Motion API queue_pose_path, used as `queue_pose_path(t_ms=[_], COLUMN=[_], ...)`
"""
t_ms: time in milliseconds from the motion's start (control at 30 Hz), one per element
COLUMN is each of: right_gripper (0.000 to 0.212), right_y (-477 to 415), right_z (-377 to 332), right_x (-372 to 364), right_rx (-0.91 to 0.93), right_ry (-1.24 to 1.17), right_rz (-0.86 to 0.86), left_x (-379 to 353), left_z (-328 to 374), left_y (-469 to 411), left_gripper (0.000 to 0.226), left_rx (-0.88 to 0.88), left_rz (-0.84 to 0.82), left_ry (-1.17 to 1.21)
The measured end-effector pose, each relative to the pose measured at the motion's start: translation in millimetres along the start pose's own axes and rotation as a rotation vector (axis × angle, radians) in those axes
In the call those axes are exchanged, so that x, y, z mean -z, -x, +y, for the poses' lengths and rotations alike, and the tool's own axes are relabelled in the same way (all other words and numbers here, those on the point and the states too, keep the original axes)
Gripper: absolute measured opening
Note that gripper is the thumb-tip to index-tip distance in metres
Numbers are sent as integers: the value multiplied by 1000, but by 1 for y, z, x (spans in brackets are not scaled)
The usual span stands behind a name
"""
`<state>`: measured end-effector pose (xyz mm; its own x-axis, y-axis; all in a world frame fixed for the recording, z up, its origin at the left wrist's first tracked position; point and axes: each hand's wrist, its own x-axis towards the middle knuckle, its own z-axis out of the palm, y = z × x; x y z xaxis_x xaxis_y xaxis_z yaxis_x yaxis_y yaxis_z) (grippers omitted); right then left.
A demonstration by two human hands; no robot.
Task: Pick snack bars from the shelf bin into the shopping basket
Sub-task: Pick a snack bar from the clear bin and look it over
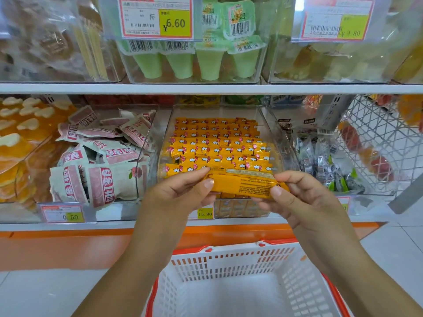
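Observation:
A clear shelf bin (273,124) holds several rows of orange snack bars (217,145). In front of the bin's front edge, both hands hold a small bunch of orange snack bars (242,184) with the printed back side up. My left hand (180,191) pinches the bunch's left end and my right hand (297,195) pinches its right end. Below the hands sits a white shopping basket (229,259) with a red rim; nothing shows in the part of its inside that I see.
Left of the bar bin is a bin of pink-and-white snack packets (103,161); to the right, a bin of dark wrapped sweets (325,161). Green jelly cups (210,60) fill the upper shelf. A wire rack (380,138) stands at right. An orange shelf base (68,245) runs below.

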<state>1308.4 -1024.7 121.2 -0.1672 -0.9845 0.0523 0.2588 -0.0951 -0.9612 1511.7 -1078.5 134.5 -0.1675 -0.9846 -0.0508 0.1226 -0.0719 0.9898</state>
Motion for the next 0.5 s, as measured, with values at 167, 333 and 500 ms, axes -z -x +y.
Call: queue_pose_path(t_ms=[167,333,500], right_gripper=[25,53,58], right_y=[-2,-6,-8], right_z=[0,4,7], right_x=[-1,-5,-8], right_rx=[-53,-54,-2], right_ry=[-120,-121,-1], right_rz=[47,4,74], left_x=[5,3,3], left_z=[-4,-4,-3], left_y=[-7,-11,-11], left_gripper=[23,14,15], left_rx=[98,53,11], left_rz=[-18,17,-29], left_ry=[98,-17,-152])
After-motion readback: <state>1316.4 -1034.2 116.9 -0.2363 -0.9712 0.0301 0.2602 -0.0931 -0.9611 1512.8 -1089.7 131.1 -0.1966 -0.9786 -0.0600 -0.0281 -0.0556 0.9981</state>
